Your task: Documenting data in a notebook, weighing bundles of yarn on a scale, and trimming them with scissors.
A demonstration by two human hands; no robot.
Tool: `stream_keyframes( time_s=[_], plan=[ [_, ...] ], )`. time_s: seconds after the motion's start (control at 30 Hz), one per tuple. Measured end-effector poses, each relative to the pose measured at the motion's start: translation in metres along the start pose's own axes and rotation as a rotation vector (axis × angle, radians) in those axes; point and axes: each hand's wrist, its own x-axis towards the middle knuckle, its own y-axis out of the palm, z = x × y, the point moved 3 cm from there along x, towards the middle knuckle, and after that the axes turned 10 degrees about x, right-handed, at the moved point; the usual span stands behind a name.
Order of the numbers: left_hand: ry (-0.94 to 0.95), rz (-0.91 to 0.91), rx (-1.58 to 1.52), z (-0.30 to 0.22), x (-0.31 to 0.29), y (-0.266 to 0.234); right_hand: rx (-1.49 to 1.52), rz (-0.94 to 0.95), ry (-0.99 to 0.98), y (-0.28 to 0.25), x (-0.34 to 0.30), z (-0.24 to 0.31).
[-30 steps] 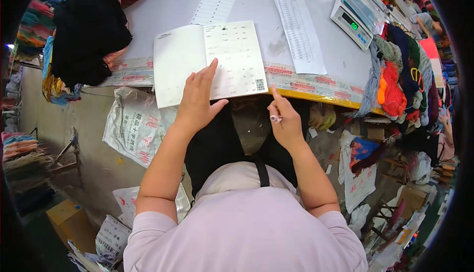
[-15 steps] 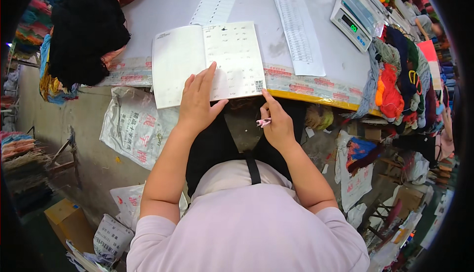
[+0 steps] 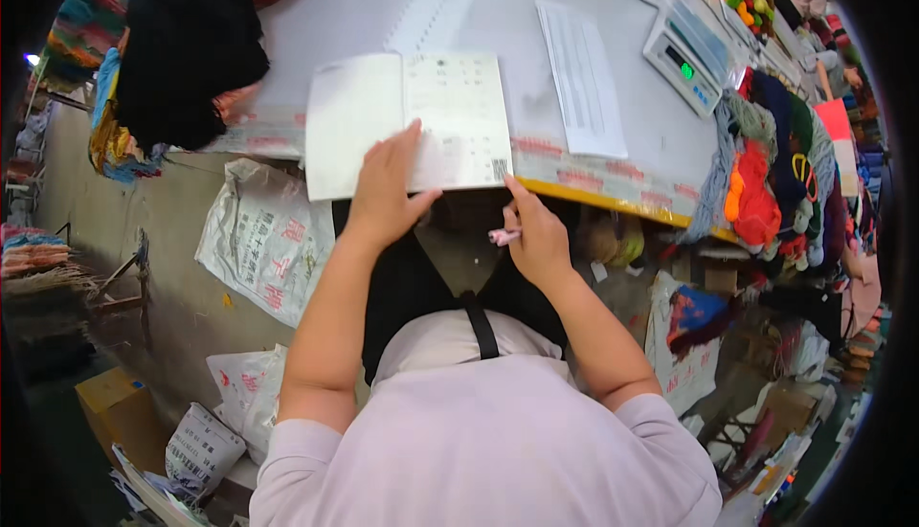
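Note:
An open notebook (image 3: 354,134) lies at the table's near edge, its lower side reaching slightly over that edge. Its left page looks blank; rows of small writing and a square printed code show on the right one. My left hand (image 3: 387,187) rests flat on the lower middle of the pages, fingers stretched out and thumb apart. At the notebook's lower right corner is my right hand (image 3: 538,235), its index fingertip touching or very close to the corner. The other fingers curl round a small pink pen-like thing (image 3: 504,237), mostly hidden in the hand.
On the table (image 3: 459,20) lie printed sheets (image 3: 582,77) and a digital scale (image 3: 684,58) with a clear tray. Black yarn (image 3: 191,48) hangs over the left edge, coloured skeins (image 3: 761,178) over the right. White sacks (image 3: 266,240) and a cardboard box (image 3: 120,412) stand on the floor.
The whole view has shifted and turned slightly, so the table and its things appear a little farther right. Both hands keep nearly the same pose at the notebook.

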Motion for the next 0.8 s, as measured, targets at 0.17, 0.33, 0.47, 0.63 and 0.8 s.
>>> stream_keyframes(
  time_s=[0.17,0.33,0.47,0.63,0.8],
  plan=[
    [-0.056,-0.006,-0.046,0.003,0.000,-0.004,0.043,-0.011,0.059,0.009,0.001,0.002],
    [-0.082,0.020,-0.063,0.004,0.001,0.002,0.041,-0.024,0.080,0.009,0.002,0.001],
    [-0.100,0.041,-0.043,0.003,0.001,0.002,0.048,-0.032,0.062,0.008,0.002,-0.001],
    [-0.109,0.048,-0.023,0.000,0.002,-0.001,0.046,0.028,0.066,0.008,0.003,0.001],
    [-0.095,0.031,-0.012,-0.004,0.007,-0.004,0.041,0.036,0.052,0.004,0.009,0.000]
  ],
)
